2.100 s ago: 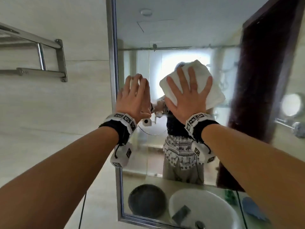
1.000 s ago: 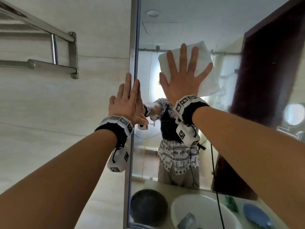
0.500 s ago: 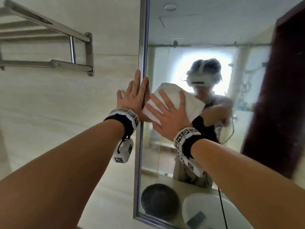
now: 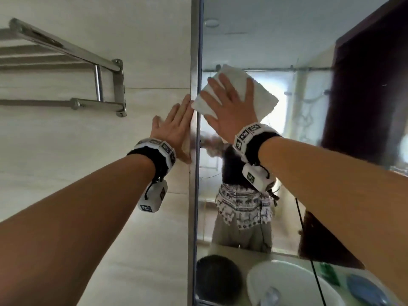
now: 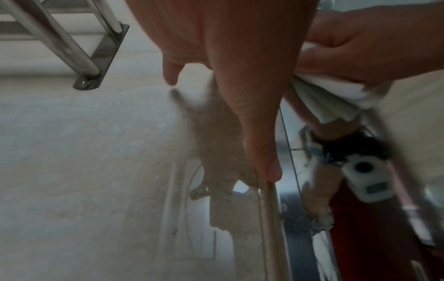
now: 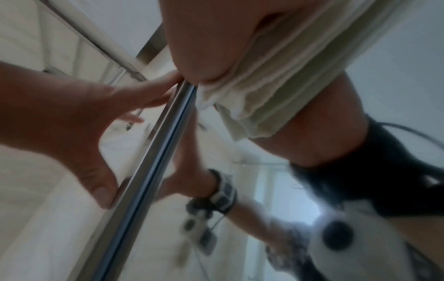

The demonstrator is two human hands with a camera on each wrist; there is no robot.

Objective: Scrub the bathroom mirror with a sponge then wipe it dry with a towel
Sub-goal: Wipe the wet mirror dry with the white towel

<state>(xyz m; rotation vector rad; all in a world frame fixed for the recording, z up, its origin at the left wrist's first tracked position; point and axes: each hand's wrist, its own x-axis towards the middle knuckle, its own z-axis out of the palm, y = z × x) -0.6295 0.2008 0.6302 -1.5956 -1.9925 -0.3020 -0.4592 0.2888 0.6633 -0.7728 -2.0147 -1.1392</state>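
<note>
A folded white towel (image 4: 260, 96) lies flat against the bathroom mirror (image 4: 298, 51), close to its metal left frame (image 4: 194, 195). My right hand (image 4: 229, 107) presses on the towel (image 6: 276, 79) with straight, spread fingers. My left hand (image 4: 174, 129) rests flat on the tiled wall (image 4: 55, 151) beside the frame, fingers straight, thumb (image 5: 266, 167) touching the frame edge (image 5: 271, 218). In the right wrist view the left hand (image 6: 72, 117) shows next to the frame (image 6: 149, 155). No sponge is in view.
A steel towel rack (image 4: 66, 69) sticks out from the wall at upper left. The mirror reflects a white basin (image 4: 287, 283), a dark round bowl (image 4: 218, 277), a blue dish (image 4: 368, 292) and a dark door (image 4: 364, 96).
My right hand has slid the towel up and slightly right along the mirror's left edge since half a second ago. The left hand stays flat by the frame.
</note>
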